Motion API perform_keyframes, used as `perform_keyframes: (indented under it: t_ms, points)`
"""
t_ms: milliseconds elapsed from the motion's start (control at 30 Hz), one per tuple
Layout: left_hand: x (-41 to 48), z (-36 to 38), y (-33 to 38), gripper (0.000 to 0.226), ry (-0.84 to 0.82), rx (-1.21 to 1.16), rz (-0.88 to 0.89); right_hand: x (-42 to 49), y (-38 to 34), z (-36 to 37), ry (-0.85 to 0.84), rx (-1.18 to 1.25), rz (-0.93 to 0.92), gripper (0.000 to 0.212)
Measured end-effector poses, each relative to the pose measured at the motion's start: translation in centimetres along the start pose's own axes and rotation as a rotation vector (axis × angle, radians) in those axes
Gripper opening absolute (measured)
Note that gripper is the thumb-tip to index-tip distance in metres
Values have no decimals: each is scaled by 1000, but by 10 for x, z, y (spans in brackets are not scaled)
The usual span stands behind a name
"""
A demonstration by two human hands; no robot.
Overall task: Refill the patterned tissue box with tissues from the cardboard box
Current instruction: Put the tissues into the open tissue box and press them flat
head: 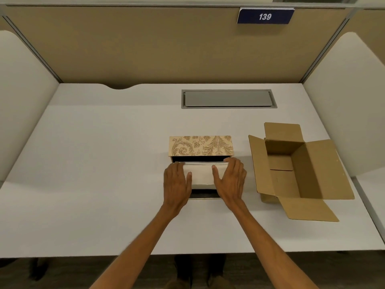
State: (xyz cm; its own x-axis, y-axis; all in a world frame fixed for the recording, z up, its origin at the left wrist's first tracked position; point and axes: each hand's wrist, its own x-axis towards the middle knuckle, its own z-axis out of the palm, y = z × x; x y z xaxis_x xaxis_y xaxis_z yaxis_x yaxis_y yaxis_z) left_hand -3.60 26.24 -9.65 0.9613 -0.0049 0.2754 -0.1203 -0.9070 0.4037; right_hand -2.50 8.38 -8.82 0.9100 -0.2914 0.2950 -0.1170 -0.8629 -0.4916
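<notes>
The patterned tissue box (201, 146) lies at the middle of the white desk, its beige floral face up and its dark open side turned toward me. A white stack of tissues (202, 174) sits at that opening, partly in the box. My left hand (177, 184) grips the stack's left end and my right hand (230, 181) grips its right end, thumbs on top. The open cardboard box (295, 170) stands to the right with its flaps spread; what I see of its inside holds nothing.
A grey cable hatch (228, 99) is set into the desk behind the boxes. Tan partition walls close off the back and sides, with a blue sign reading 139 (265, 16). The desk's front edge (187, 254) runs below my forearms.
</notes>
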Motion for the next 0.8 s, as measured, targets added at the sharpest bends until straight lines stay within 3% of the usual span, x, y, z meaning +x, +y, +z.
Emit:
perform_keyframes:
  t_ms: [133,333,800]
  points:
    - [7,10,3,46,-92,-6,205,-8,-3,14,-155,74,-145,35]
    - [12,19,-8,63,-260,56,137,-10,9,29,-333,-19,-226,55]
    - [6,35,-13,58,-235,53,78,-17,12,41,-303,-101,-230,56]
